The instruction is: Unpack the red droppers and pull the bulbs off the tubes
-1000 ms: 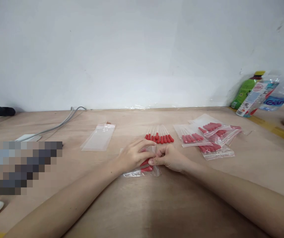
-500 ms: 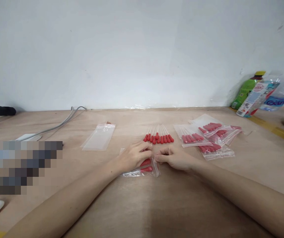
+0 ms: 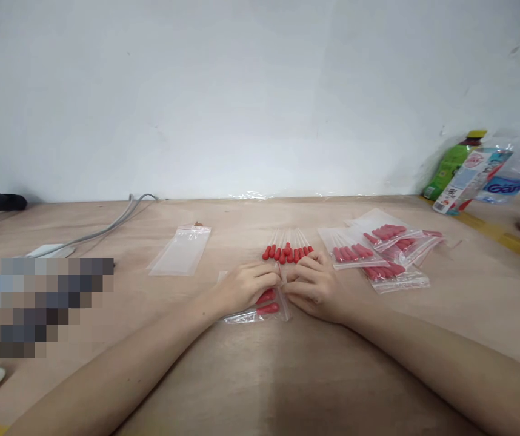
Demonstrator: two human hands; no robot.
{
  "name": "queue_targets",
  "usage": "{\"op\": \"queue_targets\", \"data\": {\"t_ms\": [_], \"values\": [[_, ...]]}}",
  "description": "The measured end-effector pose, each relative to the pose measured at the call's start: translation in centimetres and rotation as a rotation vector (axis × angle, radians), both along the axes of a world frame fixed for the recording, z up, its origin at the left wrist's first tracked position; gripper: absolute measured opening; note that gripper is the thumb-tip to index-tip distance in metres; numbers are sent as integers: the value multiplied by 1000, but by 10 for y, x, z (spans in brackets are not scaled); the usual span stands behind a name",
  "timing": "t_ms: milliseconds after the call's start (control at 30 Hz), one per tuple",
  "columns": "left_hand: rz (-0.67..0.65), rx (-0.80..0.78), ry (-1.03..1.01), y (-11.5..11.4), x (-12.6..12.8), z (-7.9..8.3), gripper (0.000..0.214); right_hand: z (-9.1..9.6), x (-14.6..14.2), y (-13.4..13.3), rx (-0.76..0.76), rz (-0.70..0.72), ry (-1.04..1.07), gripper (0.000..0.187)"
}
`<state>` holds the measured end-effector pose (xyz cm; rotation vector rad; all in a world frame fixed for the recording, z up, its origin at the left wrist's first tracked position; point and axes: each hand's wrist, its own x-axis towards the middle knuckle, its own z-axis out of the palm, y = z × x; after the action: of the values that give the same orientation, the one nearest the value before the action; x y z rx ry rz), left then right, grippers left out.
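On a wooden table (image 3: 260, 381), our left hand (image 3: 242, 289) and right hand (image 3: 317, 289) meet, pinching a flat clear bag (image 3: 240, 316) of red-tipped droppers (image 3: 268, 308). Sealing it, we judge, calls for an even press along its mouth.

Red-bulbed droppers (image 3: 288, 253), clear bag (image 3: 260, 309)

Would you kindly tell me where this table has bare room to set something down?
Bare wood runs along the wall behind the empty bag and loose droppers, between those two, and on the near table between the forearms. Crowded: the middle, where left hand and right hand pinch a zip bag, and the filled bags and bottles.
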<state>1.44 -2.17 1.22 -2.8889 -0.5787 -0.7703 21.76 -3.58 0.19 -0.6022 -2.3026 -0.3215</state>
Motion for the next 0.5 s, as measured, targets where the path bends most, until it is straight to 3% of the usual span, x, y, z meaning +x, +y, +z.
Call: {"op": "queue_targets", "data": {"t_ms": [167,367,500], "values": [[2,23,66,1,-1,1,18,-2,2,2,86,-4,-85,25],[-14,254,260,-2,0,4,26,-1,2,3,127,15,-203,29],[-20,247,237,-2,-1,8,23,-3,4,8,118,23,-276,29]]}}
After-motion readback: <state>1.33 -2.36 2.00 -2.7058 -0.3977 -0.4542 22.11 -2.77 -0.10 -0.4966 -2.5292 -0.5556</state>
